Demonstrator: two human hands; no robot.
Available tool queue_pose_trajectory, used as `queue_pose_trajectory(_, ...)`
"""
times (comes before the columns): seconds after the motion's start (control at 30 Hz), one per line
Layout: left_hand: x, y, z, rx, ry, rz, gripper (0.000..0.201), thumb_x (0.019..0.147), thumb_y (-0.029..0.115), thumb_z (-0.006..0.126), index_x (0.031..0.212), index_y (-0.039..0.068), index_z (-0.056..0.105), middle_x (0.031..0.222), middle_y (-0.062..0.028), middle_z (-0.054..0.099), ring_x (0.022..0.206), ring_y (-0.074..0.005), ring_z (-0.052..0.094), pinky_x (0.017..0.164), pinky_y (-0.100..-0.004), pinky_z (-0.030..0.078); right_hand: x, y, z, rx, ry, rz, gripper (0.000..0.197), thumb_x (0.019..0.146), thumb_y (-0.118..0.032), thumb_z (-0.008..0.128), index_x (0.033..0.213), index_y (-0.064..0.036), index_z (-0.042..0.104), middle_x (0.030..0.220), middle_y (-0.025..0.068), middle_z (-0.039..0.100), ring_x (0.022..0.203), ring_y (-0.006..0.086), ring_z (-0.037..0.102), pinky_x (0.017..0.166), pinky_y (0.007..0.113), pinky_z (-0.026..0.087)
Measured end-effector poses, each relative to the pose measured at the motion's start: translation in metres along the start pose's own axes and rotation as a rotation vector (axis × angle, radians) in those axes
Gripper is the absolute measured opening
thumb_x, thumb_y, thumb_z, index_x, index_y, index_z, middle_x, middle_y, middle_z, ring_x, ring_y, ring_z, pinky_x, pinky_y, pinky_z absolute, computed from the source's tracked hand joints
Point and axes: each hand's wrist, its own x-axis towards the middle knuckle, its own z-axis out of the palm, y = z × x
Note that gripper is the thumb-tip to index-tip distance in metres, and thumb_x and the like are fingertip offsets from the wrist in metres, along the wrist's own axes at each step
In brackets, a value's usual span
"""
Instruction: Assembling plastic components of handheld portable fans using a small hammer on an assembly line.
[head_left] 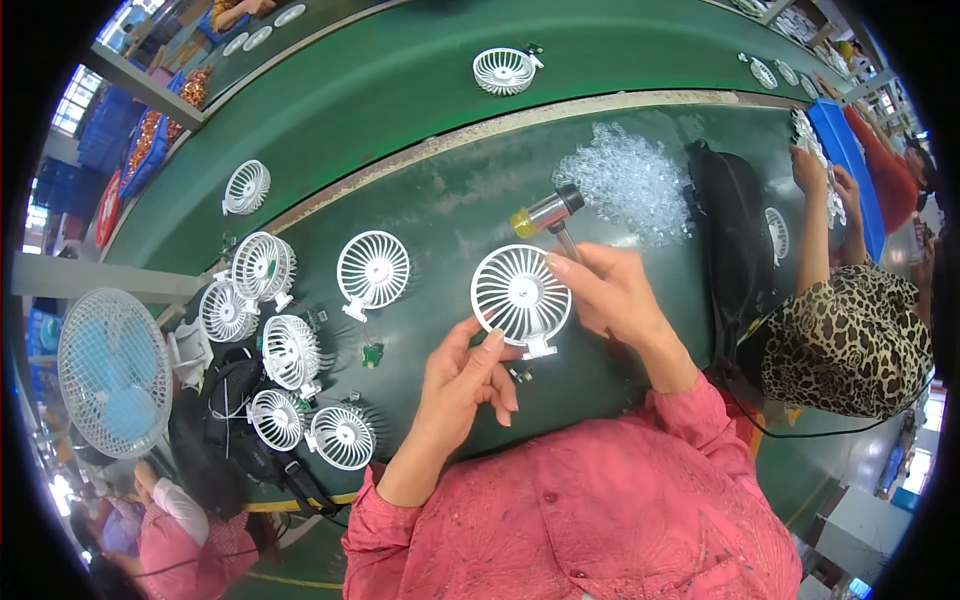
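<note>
White fan cage sits pinched in our L hand, R hand wrapped round a hammer just beyond that grip; prob. a tapping step, next move calling for steady hold + aim.

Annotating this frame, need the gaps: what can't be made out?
All in the head view:
Hammer, lower handle: hidden by the right hand.
White fan guard, back: turned away from view.
Clear pieces: too small and heaped to tell their shape.
Small part below the guard: too small to identify.
</note>
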Motion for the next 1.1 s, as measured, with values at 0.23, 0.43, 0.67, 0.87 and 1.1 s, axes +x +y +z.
queue_pose_trajectory(0.23,0.004,0.001,0.013,-0.168,-0.176,-0.068,0.046,0.105,0.036,0.036,0.132,-0.002,0.036,0.104,-0.0316,0.064,0.059,-0.0223,0.063,0.048,-0.032,0.054,0.008,0.004,0.009,0.142,0.022,-0.05,0.03,0.095,-0.026,0.063,0.08,-0.0004,0.063,0.052,-0.0028,0.047,0.038,0.003,0.038,0.034,0.023,0.025)
queue_pose_trajectory(0.43,0.013,-0.003,0.012,-0.308,-0.154,-0.015,0.042,0.104,0.035,0.042,0.124,-0.002,0.044,0.11,-0.0267,0.063,0.07,-0.0193,0.064,0.052,-0.0303,0.055,0.011,0.003,0.012,0.114,0.022,-0.054,0.03,0.094,-0.027,0.065,0.08,-0.0006,0.063,0.055,-0.0034,0.049,0.041,0.0023,0.038,0.035,0.023,0.024)
queue_pose_trajectory(0.67,0.021,-0.003,0.014,-0.322,-0.111,-0.033,0.04,0.103,0.031,0.043,0.122,-0.004,0.046,0.108,-0.0286,0.064,0.066,-0.0191,0.063,0.051,-0.0309,0.055,0.021,-0.001,0.01,-0.127,0.024,-0.127,0.03,0.092,-0.029,0.067,0.082,-0.0005,0.068,0.06,-0.0059,0.047,0.054,0.0018,0.038,0.044,0.024,0.026)
queue_pose_trajectory(0.87,0.018,-0.007,0.003,-0.391,-0.067,-0.018,0.029,0.098,0.021,0.056,0.116,-0.002,0.054,0.1,-0.0231,0.067,0.063,-0.0179,0.062,0.051,-0.0294,0.054,0.021,0.004,0.021,-0.337,0.066,-0.288,0.028,0.091,-0.027,0.067,0.094,0.0014,0.068,0.063,-0.0031,0.051,0.061,0.0049,0.043,0.05,0.026,0.034)
queue_pose_trajectory(1.1,0.026,-0.019,0.004,-0.585,-0.012,0.098,0.024,0.094,0.022,0.062,0.108,0.001,0.059,0.089,-0.0089,0.064,0.06,-0.0157,0.06,0.046,-0.0323,0.052,-0.024,0.028,0.037,-0.265,0.071,-0.08,0.029,0.096,-0.014,0.058,0.12,0.0016,0.061,0.076,-0.0024,0.058,0.06,0.0018,0.047,0.051,0.019,0.037)
